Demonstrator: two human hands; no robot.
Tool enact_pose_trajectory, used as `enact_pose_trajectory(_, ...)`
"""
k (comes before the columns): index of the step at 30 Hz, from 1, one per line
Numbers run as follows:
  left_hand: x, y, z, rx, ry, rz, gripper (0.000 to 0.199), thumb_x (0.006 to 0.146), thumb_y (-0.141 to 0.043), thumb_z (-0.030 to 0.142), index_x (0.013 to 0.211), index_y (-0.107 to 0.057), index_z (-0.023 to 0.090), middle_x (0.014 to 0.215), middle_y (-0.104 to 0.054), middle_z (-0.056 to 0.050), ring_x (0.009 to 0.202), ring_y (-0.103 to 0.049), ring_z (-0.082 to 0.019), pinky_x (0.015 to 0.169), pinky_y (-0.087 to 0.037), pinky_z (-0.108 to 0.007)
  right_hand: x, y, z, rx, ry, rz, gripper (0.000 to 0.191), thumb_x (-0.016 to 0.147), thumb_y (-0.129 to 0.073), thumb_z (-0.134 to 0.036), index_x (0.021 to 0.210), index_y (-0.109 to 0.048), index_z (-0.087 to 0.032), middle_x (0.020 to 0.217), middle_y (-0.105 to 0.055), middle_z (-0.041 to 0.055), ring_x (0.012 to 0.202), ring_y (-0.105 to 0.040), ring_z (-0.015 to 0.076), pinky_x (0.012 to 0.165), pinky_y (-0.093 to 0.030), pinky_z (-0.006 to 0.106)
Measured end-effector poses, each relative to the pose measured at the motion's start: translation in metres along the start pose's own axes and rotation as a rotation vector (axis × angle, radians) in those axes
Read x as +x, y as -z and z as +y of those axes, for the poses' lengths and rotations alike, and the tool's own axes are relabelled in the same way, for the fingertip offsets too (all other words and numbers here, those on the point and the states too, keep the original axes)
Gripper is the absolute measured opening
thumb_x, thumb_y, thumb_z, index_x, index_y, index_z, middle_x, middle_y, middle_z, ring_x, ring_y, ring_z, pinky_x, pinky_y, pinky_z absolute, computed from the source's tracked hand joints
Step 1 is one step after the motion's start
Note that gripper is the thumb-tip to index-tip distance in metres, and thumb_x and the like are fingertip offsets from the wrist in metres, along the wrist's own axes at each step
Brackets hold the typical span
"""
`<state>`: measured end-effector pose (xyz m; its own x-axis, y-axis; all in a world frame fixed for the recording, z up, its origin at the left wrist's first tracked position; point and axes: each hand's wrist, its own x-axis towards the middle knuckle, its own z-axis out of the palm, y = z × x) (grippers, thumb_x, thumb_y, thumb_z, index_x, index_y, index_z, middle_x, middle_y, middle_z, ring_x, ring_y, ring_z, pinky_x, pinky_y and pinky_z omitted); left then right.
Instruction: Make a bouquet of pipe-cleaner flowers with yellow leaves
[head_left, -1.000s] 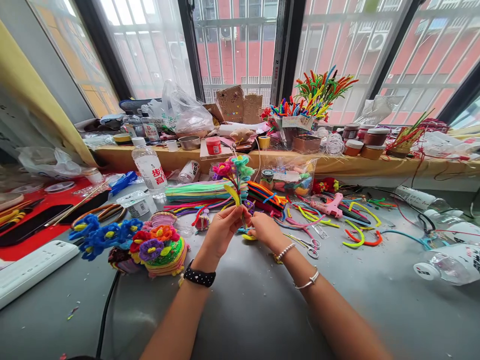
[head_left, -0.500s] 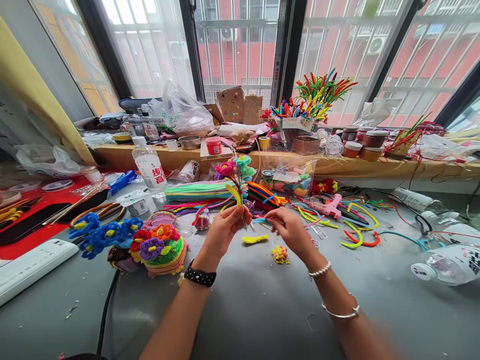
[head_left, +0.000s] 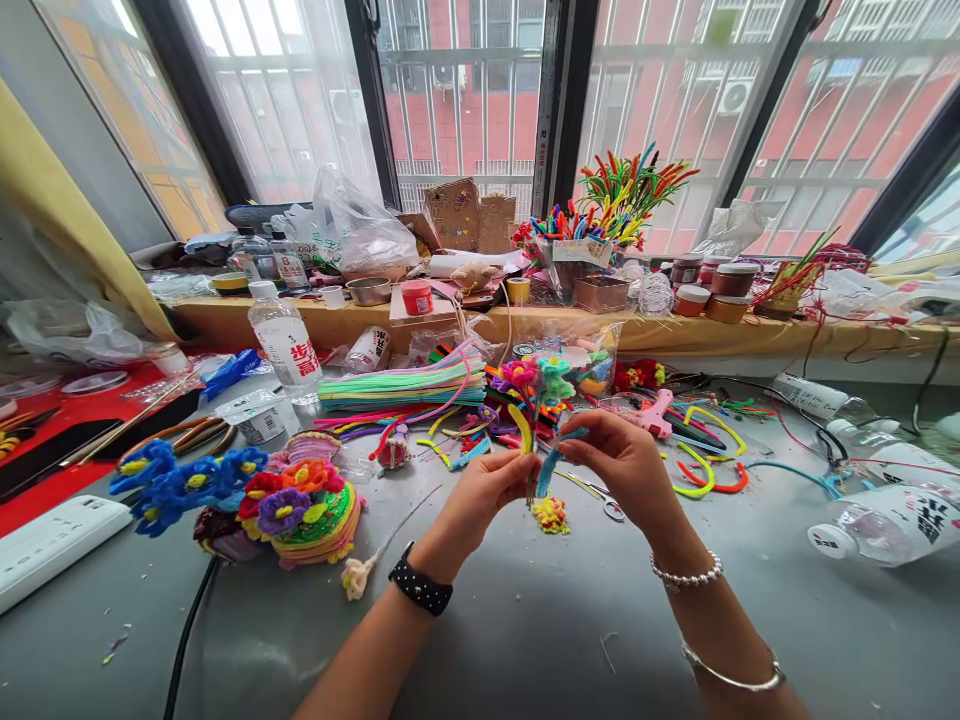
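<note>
- Bouquet (head_left: 531,378) and left hand (head_left: 484,495) have shifted rightward over the grey table (head_left: 517,630) since half a second ago, and the right hand (head_left: 624,465) now has a light-blue fuzzy strip (head_left: 550,472) up beside the stems.
- Pink bloom (head_left: 514,373), mint bloom (head_left: 556,380) and yellow leaf (head_left: 523,428) of that bouquet rise just above the left fingertips.
- On the windowsill (head_left: 465,325) beyond the hands, a pot (head_left: 562,278) is packed with fuzzy-tipped stems.
- Right of that pot sits a square tin (head_left: 601,293); farther left, beyond the left hand, stand a metal bowl (head_left: 369,292) and a red tub (head_left: 417,297). Their contents cannot be made out.
- Just beyond the bouquet, a clear plastic bag (head_left: 600,335) holds soft, colourful pieces.
- Well right of the right hand, a clear bottle (head_left: 892,525) lies on its side, cap towards that hand.
- Left hand: thumb and fingers pinch the stems, forearm slanting inward.
- Right hand: raised slightly higher, fingers bent down, thumb and fingertips gripping the strip's upper end. The strip hangs near the left fingertips; whether it touches the stems is unclear.
- Both hands are close but apart.
- Beneath the strip lies a yellow-and-red cluster (head_left: 551,515); beside the left wrist, a pale flower (head_left: 358,577).
</note>
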<state>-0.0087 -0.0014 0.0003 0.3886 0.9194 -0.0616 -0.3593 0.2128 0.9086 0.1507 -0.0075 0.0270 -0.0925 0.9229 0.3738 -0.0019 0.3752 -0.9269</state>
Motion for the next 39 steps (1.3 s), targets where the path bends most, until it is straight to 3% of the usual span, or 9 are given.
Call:
enact_pose_trajectory(8, -0.001, -0.003, -0.002, 0.036, 0.045, -0.027, 0.024, 0.063, -0.067, 0.035, 0.07, -0.069, 0.013, 0.065, -0.063, -0.004, 0.058, -0.054, -0.01, 0.064, -0.044, -0.023, -0.003, 0.006, -0.006, -0.272, 0.165, -0.049, 0.019, 0.073, -0.06, -0.023, 0.092, -0.061, -0.021, 0.085, -0.064, 0.0032, 0.076, -0.061, 0.0156, 0.07, -0.051, 0.029)
enact_pose_trajectory(15, -0.001, -0.003, -0.004, 0.07, 0.071, -0.046, 0.029, 0.064, -0.066, 0.036, 0.078, -0.069, 0.011, 0.072, -0.067, -0.008, 0.063, -0.057, -0.012, 0.066, -0.045, -0.025, -0.005, 0.005, -0.01, -0.525, 0.332, -0.059, 0.007, 0.075, -0.056, -0.017, 0.081, -0.058, -0.018, 0.077, -0.061, 0.0028, 0.07, -0.059, 0.0146, 0.066, -0.051, 0.028)
enact_pose_trajectory(19, -0.001, -0.004, -0.004, 0.06, 0.057, -0.045, 0.028, 0.062, -0.067, 0.034, 0.077, -0.069, 0.01, 0.071, -0.067, -0.008, 0.065, -0.058, -0.014, 0.066, -0.045, -0.026, -0.006, 0.0, -0.008, -0.54, 0.378, -0.023, 0.009, 0.077, -0.053, -0.018, 0.084, -0.059, -0.02, 0.087, -0.055, 0.0045, 0.076, -0.057, 0.0153, 0.066, -0.052, 0.028)
enact_pose_trajectory(25, -0.001, -0.004, -0.004, 0.057, 0.039, -0.03, 0.025, 0.06, -0.068, 0.034, 0.071, -0.07, 0.012, 0.069, -0.066, -0.006, 0.065, -0.057, -0.014, 0.067, -0.043, -0.026, -0.014, -0.012, 0.001, -0.349, 0.291, 0.088, 0.018, 0.076, -0.055, -0.022, 0.094, -0.051, -0.023, 0.096, -0.049, 0.0042, 0.077, -0.058, 0.0144, 0.069, -0.054, 0.032)
enact_pose_trajectory(29, -0.001, -0.002, -0.003, 0.045, -0.006, -0.014, 0.023, 0.061, -0.068, 0.033, 0.072, -0.07, 0.013, 0.069, -0.065, -0.005, 0.066, -0.055, -0.013, 0.068, -0.042, -0.026, -0.015, -0.017, 0.007, -0.16, 0.113, 0.126, 0.032, 0.072, -0.061, -0.026, 0.1, -0.045, -0.023, 0.089, -0.055, 0.0031, 0.078, -0.06, 0.0155, 0.07, -0.053, 0.032)
enact_pose_trajectory(34, -0.002, 0.0, -0.003, 0.063, -0.015, -0.042, 0.021, 0.067, -0.064, 0.032, 0.076, -0.07, 0.014, 0.071, -0.064, -0.004, 0.068, -0.055, -0.012, 0.069, -0.042, -0.024, -0.012, -0.012, 0.007, -0.165, -0.07, -0.036, 0.016, 0.07, -0.062, -0.033, 0.072, -0.057, -0.018, 0.072, -0.058, 0.0018, 0.068, -0.058, 0.0147, 0.064, -0.049, 0.028)
enact_pose_trajectory(39, -0.002, 0.0, -0.002, 0.11, -0.023, -0.065, 0.022, 0.067, -0.063, 0.032, 0.076, -0.07, 0.014, 0.07, -0.065, -0.005, 0.068, -0.056, -0.013, 0.068, -0.043, -0.024, -0.011, -0.007, 0.006, -0.116, -0.088, -0.036, 0.021, 0.066, -0.065, -0.036, 0.065, -0.054, -0.018, 0.063, -0.053, -0.0018, 0.058, -0.053, 0.0116, 0.054, -0.045, 0.024)
